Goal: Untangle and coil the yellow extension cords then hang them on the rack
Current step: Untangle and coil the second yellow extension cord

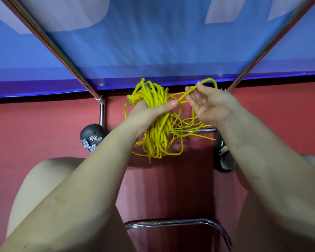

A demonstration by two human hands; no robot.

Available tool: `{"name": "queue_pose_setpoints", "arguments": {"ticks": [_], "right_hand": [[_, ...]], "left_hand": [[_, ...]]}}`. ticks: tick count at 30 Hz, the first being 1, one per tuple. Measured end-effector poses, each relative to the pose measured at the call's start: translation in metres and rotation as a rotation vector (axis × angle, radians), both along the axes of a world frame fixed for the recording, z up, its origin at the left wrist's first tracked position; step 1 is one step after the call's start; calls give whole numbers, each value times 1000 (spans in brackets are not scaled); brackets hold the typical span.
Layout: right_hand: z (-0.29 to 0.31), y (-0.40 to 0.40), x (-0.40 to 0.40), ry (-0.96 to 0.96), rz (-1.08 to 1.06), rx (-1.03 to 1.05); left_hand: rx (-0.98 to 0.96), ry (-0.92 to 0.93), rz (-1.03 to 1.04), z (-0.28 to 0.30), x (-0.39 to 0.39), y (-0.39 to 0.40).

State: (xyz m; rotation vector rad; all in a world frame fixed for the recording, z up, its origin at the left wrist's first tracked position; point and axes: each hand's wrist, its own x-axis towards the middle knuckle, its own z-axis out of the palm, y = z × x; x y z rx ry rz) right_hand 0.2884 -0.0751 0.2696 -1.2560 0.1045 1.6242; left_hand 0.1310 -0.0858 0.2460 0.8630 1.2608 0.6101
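- Yellow cord bundle (155, 113) gripped in my left hand (145, 115), loops hanging above red floor (44, 124).
- My right hand (209, 104) pinches one loose strand (205, 83) beside it.
- Metal tip (127, 101), possibly a plug, at bundle's left.
- Chrome rail (193, 131) behind loops.

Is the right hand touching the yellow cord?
Touching. The head view shows the right hand pinching a loop of the cord between thumb and fingers.
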Motion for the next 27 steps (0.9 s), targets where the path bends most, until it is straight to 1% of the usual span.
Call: {"name": "queue_pose_setpoints", "arguments": {"ticks": [2,4,6,7,9,11,13,15,16,19,22,25,27], "right_hand": [[2,1,2,53,-61,-32],[4,1,4,84,-90,-31],[4,2,4,70,-47,3],[4,3,4,31,11,22],[4,0,3,-144,195,62],[3,-5,-2,-430,447,138],[0,-14,-9,-750,689,259],[-8,-21,-19,-1034,874,343],[-12,-25,-25,-1134,937,358],[-21,-36,-39,-1320,1026,381],[-26,-39,-44,-1482,1017,451],[-29,-38,-45,-1560,988,594],[-28,-36,-43,-1570,979,652]], "left_hand": [[-21,-13,-39,2,2,-1],[-18,-26,-32,1,4,-1],[-16,-47,21,-1,4,0],[-26,-65,63,-3,3,2],[-66,-103,163,-6,2,5],[-110,-145,266,-11,-1,11],[-181,-176,329,-14,-5,16],[-247,-193,369,-17,-8,19],[-258,-202,386,-19,-9,20],[-255,-226,423,-20,-9,21],[-240,-222,476,-19,-10,21],[-227,-231,492,-16,-12,22],[-217,-207,507,-16,-14,23]]}}
